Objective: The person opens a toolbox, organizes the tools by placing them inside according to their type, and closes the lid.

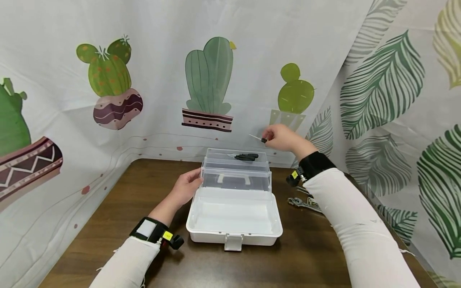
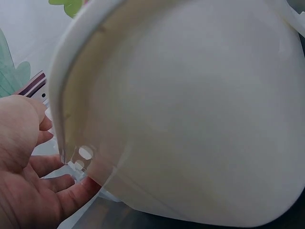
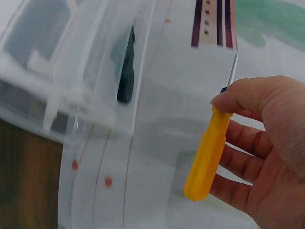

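Note:
A white toolbox (image 1: pixel 235 239) stands on the table with its clear lid and trays (image 1: pixel 235 176) raised at the back. My left hand (image 1: pixel 184 187) grips the toolbox's left side near the hinge, its fingers round the edge in the left wrist view. Above and right of the raised top tray, my right hand (image 1: pixel 282 138) holds a screwdriver with a yellow handle (image 3: pixel 207 155) between thumb and fingers. The thin metal shaft (image 3: pixel 233 69) points away from the palm. Black-handled tools (image 1: pixel 245 157) lie in the top tray.
On the table right of the toolbox lie an adjustable wrench (image 1: pixel 304 204) and other metal tools, partly hidden under my right forearm. A white cloth printed with cacti (image 1: pixel 158 92) hangs close behind the table. The brown table (image 1: pixel 119 208) reaches to both sides.

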Demonstrator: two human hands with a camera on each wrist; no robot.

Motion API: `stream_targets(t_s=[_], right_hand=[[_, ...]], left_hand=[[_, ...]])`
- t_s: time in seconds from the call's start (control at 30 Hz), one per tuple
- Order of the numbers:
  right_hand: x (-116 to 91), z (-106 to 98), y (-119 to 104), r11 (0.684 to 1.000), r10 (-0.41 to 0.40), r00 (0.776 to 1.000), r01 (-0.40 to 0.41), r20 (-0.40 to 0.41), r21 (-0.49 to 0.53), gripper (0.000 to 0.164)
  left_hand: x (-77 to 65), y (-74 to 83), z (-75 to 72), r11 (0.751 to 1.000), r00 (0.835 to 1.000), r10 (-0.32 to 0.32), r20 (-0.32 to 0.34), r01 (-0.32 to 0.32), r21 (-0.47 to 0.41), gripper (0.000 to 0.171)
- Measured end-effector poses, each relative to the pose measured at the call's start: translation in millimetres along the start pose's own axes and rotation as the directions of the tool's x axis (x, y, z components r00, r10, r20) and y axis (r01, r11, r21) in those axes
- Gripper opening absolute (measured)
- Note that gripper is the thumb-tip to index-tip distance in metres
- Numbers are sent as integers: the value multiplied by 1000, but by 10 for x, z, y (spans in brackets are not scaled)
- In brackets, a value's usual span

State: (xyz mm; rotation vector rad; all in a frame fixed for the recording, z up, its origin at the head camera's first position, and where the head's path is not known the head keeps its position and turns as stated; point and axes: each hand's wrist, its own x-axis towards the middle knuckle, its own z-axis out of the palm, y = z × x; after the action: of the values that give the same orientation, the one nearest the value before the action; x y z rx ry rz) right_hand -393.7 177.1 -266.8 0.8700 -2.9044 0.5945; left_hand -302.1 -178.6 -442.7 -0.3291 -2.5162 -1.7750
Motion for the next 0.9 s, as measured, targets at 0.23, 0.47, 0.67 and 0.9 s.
stream_targets(t_s=[0.23,0.47,0.67,0.9], right_hand=[[214,240,-285,997,-70,993,72,99,-18,25],[318,525,-421,990,-109,976,124,191,-71,26],[343,679,-478,987,-120,966,141,228,-81,25],[385,795,-477,987,-110,958,137,263,-86,22]], left_hand=[[-5,-4,-1,1000,1000,9,-4,-9,-3,48],[-9,4,0,1000,1000,5,-3,-5,-7,47],[3,-24,-2,1000,1000,19,0,-19,0,48],[25,-49,-5,1000,1000,23,-6,-23,-9,47]])
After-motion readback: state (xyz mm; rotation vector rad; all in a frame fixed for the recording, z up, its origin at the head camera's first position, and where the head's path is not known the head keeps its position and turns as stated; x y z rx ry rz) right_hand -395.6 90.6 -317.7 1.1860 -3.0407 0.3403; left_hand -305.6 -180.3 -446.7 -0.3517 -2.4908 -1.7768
